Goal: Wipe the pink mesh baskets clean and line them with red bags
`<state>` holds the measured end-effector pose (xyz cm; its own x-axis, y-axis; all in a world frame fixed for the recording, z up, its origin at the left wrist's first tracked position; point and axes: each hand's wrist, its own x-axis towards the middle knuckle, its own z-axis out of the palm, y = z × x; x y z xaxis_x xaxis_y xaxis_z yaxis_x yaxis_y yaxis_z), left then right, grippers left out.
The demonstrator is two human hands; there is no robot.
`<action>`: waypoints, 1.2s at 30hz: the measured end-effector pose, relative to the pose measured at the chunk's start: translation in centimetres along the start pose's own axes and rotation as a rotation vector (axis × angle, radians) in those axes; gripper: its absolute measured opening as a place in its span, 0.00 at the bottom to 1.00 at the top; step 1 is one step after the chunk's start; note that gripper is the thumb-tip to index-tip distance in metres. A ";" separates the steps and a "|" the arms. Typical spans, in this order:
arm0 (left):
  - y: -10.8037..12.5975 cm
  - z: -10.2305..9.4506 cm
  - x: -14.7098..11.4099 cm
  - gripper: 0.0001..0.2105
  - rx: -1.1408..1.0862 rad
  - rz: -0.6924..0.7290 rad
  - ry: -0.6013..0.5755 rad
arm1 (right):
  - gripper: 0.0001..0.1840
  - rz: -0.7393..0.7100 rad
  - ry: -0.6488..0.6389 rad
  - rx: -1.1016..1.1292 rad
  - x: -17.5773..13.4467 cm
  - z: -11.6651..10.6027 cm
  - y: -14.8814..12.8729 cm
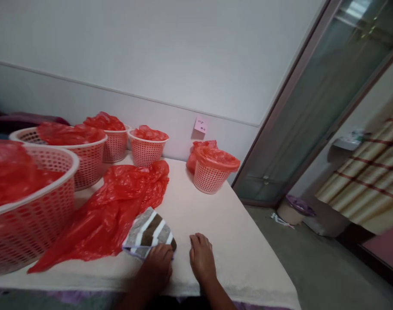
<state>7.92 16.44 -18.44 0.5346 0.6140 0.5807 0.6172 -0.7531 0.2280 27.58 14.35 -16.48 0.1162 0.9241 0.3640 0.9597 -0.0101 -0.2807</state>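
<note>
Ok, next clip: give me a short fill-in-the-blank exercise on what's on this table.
1. The left hand rests on a folded ____ cloth.
2. The right hand lies flat on the bare ____.
3. A loose bag of ____ plastic lies beside the cloth.
4. A pink ____ is stuck on the wall.

Missing words: striped; table; red; note

Five pink baskets [212, 177] lined with red bags — pink sticky note [201, 125] on wall.
</note>
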 end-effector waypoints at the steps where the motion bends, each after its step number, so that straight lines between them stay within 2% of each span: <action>1: 0.1 -0.1 0.1 0.15 -0.005 -0.009 -0.009 | 0.21 -0.006 0.003 -0.011 0.0 0.1 0.0; 9: 0.1 -0.3 -0.1 0.12 -0.085 -0.042 -0.074 | 0.19 -0.033 0.000 -0.030 -0.2 0.7 0.6; 21: 0.0 -0.2 -0.5 0.13 -0.114 -0.087 -0.094 | 0.16 -0.074 0.056 0.017 -0.2 1.6 2.0; 36: -0.4 0.5 -0.4 0.16 -0.119 -0.035 -0.009 | 0.14 -0.012 0.055 0.017 0.0 0.9 0.8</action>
<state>7.74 16.59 -19.19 0.5193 0.6425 0.5635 0.5630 -0.7533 0.3400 28.11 14.68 -17.45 0.1191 0.9019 0.4152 0.9567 0.0075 -0.2909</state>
